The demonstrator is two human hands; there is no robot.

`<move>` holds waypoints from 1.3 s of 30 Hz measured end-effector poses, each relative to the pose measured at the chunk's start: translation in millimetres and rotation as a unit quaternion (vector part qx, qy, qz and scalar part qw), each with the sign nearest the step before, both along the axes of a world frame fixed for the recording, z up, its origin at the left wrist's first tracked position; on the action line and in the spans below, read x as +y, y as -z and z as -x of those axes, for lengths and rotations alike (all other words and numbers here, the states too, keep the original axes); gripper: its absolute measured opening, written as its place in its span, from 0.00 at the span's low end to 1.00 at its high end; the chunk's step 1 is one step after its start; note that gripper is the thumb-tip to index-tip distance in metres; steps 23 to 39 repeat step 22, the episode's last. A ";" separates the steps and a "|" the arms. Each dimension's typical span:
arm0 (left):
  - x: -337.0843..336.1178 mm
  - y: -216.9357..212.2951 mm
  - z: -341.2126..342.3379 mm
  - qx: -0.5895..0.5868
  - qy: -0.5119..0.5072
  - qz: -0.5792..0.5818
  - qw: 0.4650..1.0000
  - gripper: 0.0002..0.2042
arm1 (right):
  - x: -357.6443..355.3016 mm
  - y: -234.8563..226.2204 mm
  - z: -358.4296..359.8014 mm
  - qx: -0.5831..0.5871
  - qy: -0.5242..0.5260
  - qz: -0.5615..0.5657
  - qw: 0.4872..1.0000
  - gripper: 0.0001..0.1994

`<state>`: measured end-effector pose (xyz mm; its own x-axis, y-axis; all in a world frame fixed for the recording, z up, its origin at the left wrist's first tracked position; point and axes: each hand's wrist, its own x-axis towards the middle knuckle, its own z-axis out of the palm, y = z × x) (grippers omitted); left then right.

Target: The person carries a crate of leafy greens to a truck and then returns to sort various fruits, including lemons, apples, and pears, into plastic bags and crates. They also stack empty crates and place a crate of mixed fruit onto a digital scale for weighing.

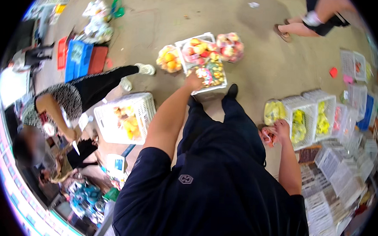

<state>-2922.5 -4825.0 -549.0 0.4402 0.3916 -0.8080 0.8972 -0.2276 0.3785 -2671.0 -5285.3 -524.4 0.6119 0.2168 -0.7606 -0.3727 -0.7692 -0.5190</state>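
Note:
My left hand [194,81] reaches down to the near left side of a white crate [216,88] on the floor. Right beside its fingers are colourful packets [210,74], printed in yellow, green and pink. Blur hides whether the fingers grip a packet or the crate rim. Behind them, the same stack of crates holds red and yellow round fruit [197,50]. Out to the right, my right hand [282,128] is closed on the top of a clear plastic bag [268,136] with reddish contents. This bag hangs near a yellow bag [275,112].
Bags of fruit [170,59] flank the crates. A white crate of orange fruit [125,119] stands left, beside a person [66,98] in a patterned top. White crates with yellow bags [299,123] line the right. Another person's legs [300,30] are at the far right.

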 end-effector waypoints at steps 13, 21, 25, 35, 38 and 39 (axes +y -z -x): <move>15.5 13.0 -12.3 0.032 -0.211 0.106 0.971 0.38 | -4.6 -9.1 61.3 -0.071 -0.119 0.046 0.989 0.15; 27.8 17.9 3.7 0.038 -0.179 0.113 0.977 0.39 | -47.3 19.8 65.9 -0.120 -0.154 0.068 0.978 0.16; 37.9 41.6 9.3 0.004 -0.160 0.132 0.978 0.40 | -56.0 40.0 72.7 -0.122 -0.160 0.051 0.978 0.17; 37.9 41.6 9.3 0.004 -0.160 0.132 0.978 0.40 | -56.0 40.0 72.7 -0.122 -0.160 0.051 0.978 0.17; 37.9 41.6 9.3 0.004 -0.160 0.132 0.978 0.40 | -56.0 40.0 72.7 -0.122 -0.160 0.051 0.978 0.17; 37.9 41.6 9.3 0.004 -0.160 0.132 0.978 0.40 | -56.0 40.0 72.7 -0.122 -0.160 0.051 0.978 0.17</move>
